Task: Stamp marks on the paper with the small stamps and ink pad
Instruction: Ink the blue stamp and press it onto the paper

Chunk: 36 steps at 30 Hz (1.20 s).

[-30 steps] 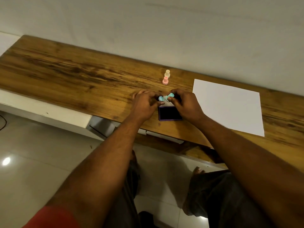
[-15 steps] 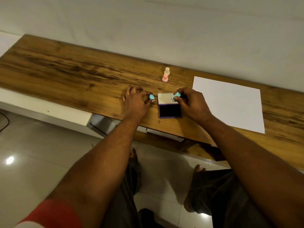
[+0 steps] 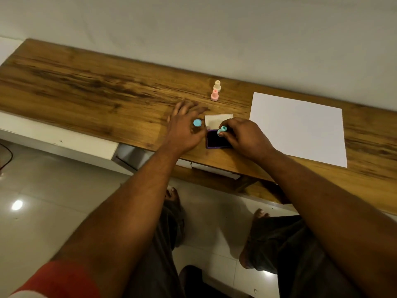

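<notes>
Three stamps show: a cream stamp (image 3: 217,85), a pink stamp (image 3: 214,95) and a teal stamp (image 3: 222,130), plus one blue cap (image 3: 197,123). There is one ink pad (image 3: 217,139), one paper (image 3: 298,130) and one table (image 3: 86,87). Two hands are in view, the left hand (image 3: 184,130) and the right hand (image 3: 245,134).

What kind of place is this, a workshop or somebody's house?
Probably a room in a home, perhaps a plain study corner: a long wooden desk stands against a bare pale wall, over a glossy tiled floor, and the seated person's bare feet show.
</notes>
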### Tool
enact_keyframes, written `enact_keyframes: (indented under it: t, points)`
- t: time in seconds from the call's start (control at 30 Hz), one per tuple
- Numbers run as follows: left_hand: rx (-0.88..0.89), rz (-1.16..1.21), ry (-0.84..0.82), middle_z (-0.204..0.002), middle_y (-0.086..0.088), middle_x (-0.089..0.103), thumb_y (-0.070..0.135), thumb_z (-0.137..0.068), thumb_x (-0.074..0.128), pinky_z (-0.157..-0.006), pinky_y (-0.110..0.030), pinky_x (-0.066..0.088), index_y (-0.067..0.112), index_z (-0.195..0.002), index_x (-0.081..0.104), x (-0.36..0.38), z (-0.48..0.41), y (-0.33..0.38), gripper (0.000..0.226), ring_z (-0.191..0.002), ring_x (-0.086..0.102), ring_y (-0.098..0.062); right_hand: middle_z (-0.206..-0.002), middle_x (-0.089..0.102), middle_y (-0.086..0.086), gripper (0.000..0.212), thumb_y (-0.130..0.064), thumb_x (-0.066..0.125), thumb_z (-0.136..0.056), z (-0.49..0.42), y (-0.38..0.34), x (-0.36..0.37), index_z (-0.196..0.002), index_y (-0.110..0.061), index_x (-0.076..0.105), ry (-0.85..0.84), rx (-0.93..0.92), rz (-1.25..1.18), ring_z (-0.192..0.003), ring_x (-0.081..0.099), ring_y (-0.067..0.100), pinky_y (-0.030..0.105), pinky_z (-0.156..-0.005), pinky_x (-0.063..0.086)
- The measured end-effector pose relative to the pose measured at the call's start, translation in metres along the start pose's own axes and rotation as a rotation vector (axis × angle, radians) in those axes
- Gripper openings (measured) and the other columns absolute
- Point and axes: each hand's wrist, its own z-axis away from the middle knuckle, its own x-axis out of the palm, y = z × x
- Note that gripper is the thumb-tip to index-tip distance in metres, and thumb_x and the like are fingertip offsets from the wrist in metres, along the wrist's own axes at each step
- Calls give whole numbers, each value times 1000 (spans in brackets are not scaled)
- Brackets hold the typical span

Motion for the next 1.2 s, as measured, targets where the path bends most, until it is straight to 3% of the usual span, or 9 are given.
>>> enact_keyframes:
  t: [0.13, 0.43, 0.6, 0.63, 0.7, 0.77, 0.8, 0.93, 1.2]
  points:
    - [139, -59, -154, -172, 5, 28, 94, -62, 65, -122, -66, 3, 51, -140, 62, 9, 7, 10, 89, -162, -7, -28, -117, 73, 4, 27, -36, 63, -101, 3, 3, -1, -122, -20, 68, 14, 44, -7, -100, 67, 20, 20, -76, 45]
    - [63, -119, -202, -178, 1, 5, 77, -71, 77, -123, -69, -5, 49, -133, 68, 15, 7, 14, 69, -157, -31, -33, -123, 71, 5, 31, -35, 61, -103, 5, -2, -4, -128, -18, 67, -18, 42, 41, -107, 65, 22, 23, -84, 46]
    - [-21, -66, -214, -178, 3, -8, 75, -69, 81, -121, -70, -15, 52, -131, 67, 18, 9, 15, 68, -152, -41, -34, -115, 67, -3, 28, -40, 59, -103, -14, -32, -45, -126, -24, 64, 451, -81, -11, -98, 51, 1, 8, -78, 33]
    - [-30, -63, -215, -177, 3, -9, 75, -69, 81, -120, -71, -16, 52, -131, 68, 18, 9, 15, 68, -151, -42, -34, -115, 67, -4, 28, -40, 59, -103, -14, -35, -46, -125, -23, 64, 476, -71, -36, -98, 50, 0, 7, -77, 33]
    - [-43, -58, -209, -177, 3, -10, 74, -67, 83, -119, -71, -17, 48, -129, 70, 18, 9, 14, 69, -151, -42, -34, -122, 67, 0, 31, -36, 59, -104, -5, -32, -29, -129, -20, 64, 328, 4, -44, -105, 56, 6, 12, -84, 43]
    - [-51, -46, -200, -177, 4, -12, 74, -65, 84, -119, -69, -20, 47, -130, 70, 18, 9, 14, 72, -150, -43, -34, -134, 64, 6, 38, -33, 54, -106, 10, -26, 0, -140, -18, 59, 24, 78, 125, -119, 59, 20, 29, -97, 52]
    - [-56, -42, -201, -177, 4, -13, 74, -65, 84, -118, -68, -22, 49, -131, 69, 18, 10, 15, 72, -150, -44, -33, -137, 63, 7, 40, -34, 53, -106, 14, -23, 8, -143, -17, 57, -50, 91, 197, -122, 59, 24, 33, -99, 51]
    - [-64, -57, -215, -176, 2, -14, 74, -65, 84, -118, -67, -23, 50, -132, 68, 17, 8, 17, 73, -149, -45, -34, -132, 68, 7, 40, -36, 60, -102, 7, -21, 7, -137, -17, 63, -31, 103, 254, -119, 60, 26, 35, -96, 51]
    - [-42, -90, -224, -177, 1, -13, 72, -69, 83, -119, -67, -19, 51, -136, 64, 17, 10, 20, 72, -149, -45, -34, -133, 67, 7, 38, -32, 57, -104, 8, -23, 8, -139, -18, 62, -36, 164, 181, -121, 59, 25, 36, -98, 50]
